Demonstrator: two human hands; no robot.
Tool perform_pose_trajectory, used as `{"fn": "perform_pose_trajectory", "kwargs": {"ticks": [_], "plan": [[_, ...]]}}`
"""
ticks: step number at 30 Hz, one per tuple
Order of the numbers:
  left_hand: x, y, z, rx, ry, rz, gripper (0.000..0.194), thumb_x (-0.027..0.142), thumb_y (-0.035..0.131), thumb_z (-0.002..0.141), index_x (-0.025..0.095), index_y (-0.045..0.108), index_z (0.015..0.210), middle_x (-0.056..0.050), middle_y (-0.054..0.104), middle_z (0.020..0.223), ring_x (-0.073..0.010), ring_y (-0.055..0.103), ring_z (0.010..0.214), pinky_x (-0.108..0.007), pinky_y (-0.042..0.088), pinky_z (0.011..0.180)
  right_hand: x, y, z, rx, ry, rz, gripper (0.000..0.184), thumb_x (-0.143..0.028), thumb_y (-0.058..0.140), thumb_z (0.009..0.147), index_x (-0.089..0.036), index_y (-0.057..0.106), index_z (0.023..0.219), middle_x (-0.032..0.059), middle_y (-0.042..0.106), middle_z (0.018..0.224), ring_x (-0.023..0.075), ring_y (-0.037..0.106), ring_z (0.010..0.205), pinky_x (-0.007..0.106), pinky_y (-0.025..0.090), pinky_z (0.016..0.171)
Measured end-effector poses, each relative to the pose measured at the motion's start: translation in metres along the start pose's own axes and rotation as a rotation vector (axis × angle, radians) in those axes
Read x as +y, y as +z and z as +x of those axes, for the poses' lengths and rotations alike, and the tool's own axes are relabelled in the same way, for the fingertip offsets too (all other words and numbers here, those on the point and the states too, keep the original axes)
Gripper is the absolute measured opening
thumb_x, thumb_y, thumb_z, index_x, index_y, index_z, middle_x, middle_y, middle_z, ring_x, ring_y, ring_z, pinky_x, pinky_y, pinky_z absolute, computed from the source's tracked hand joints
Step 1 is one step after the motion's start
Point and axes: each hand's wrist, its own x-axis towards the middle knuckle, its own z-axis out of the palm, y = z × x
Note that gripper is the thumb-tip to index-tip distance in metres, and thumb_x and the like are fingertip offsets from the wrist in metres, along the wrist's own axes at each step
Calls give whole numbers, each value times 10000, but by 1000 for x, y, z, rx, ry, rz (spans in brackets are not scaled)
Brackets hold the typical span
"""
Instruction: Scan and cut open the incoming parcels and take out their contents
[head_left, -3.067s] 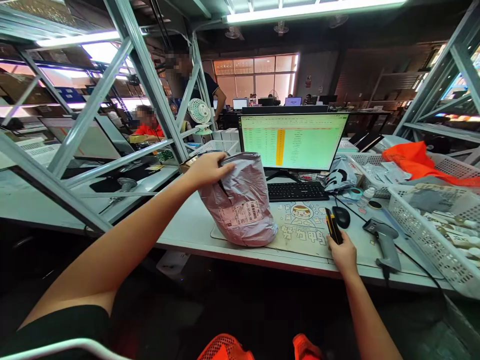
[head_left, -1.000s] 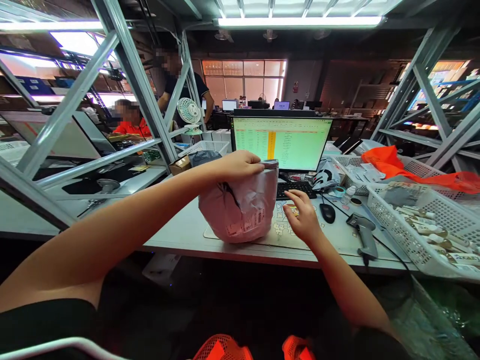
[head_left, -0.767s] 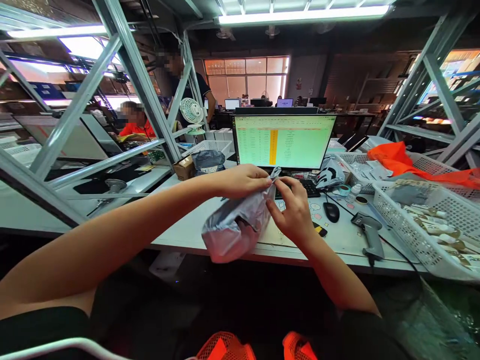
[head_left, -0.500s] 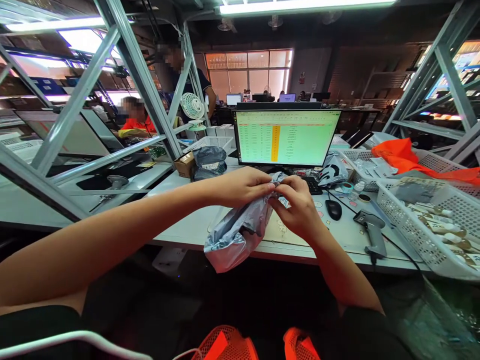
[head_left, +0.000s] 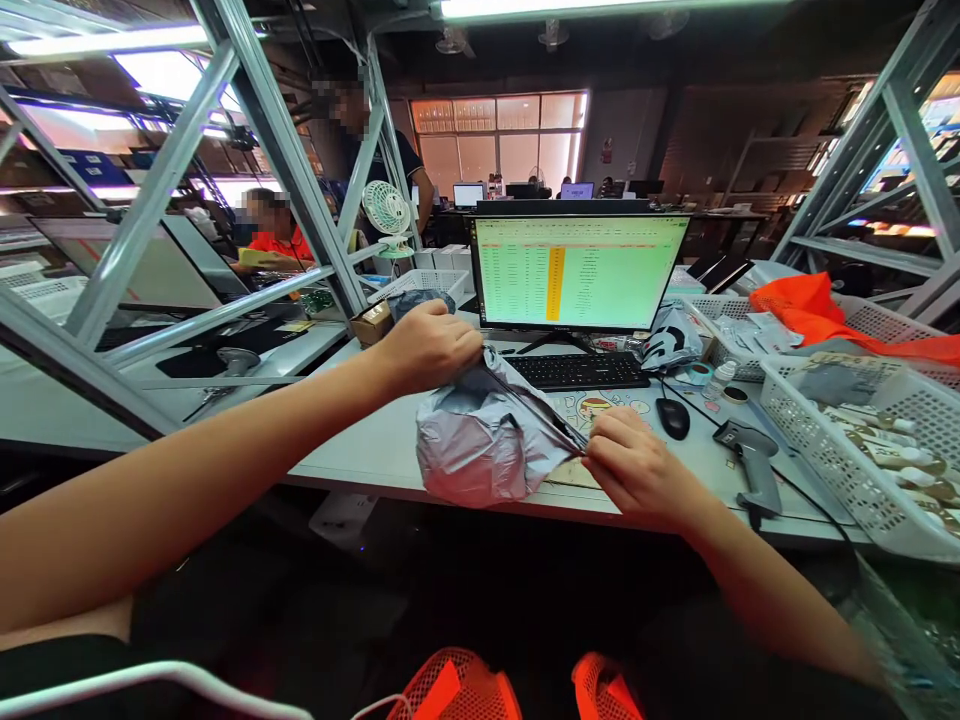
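A grey plastic mailer bag (head_left: 480,445) hangs between my hands over the front edge of the desk, crumpled and bulging at its lower left. My left hand (head_left: 435,345) is closed on the upper left corner of the bag. At the right, my right hand (head_left: 634,460) pinches the other corner. The bag's edge runs stretched between the two grips, with a dark lining showing along it. What lies inside the bag is hidden.
Behind the bag are a keyboard (head_left: 577,371) and a monitor (head_left: 581,270). A mouse (head_left: 673,418), a barcode scanner (head_left: 750,465) and a white basket of tubes (head_left: 825,470) stand at the right. A small box (head_left: 371,325) sits back left, near metal frame bars (head_left: 281,150).
My hands have moved apart from their meeting point, the left one leftward, the right one rightward and down. The mailer's edge is now spread wide between them.
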Motion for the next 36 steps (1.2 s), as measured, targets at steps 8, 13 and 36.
{"fn": "perform_pose_trajectory", "kwargs": {"ticks": [8, 13, 36], "plan": [[38, -15, 17, 4, -325, -192, 330, 315, 429, 995, 146, 646, 812, -80, 672, 756, -192, 602, 695, -342, 393, 675, -37, 17, 21, 201, 59, -97, 295, -253, 593, 1017, -111, 507, 1262, 151, 629, 1169, 283, 579, 1077, 429, 431, 930], [64, -43, 10, 48, 16, -409, 303, 296, 483, 1015, 200, 627, 1264, -97, 667, 1285, -217, 582, 1220, -360, 440, 998, -37, 35, 29, 179, 149, -122, 218, -275, 445, 1090, -138, 568, 972, 71, 612, 827, 208, 524, 765, 368, 343, 757], [81, -59, -153, 33, 24, -466, 391, 170, 596, 899, 189, 371, 579, 20, 420, 537, -151, 390, 591, -374, 363, 694, -56, 15, -57, -234, -145, 258, 481, -322, 266, 1112, -177, 376, 667, -6, 399, 618, 150, 336, 614, 373, 259, 726]]}}
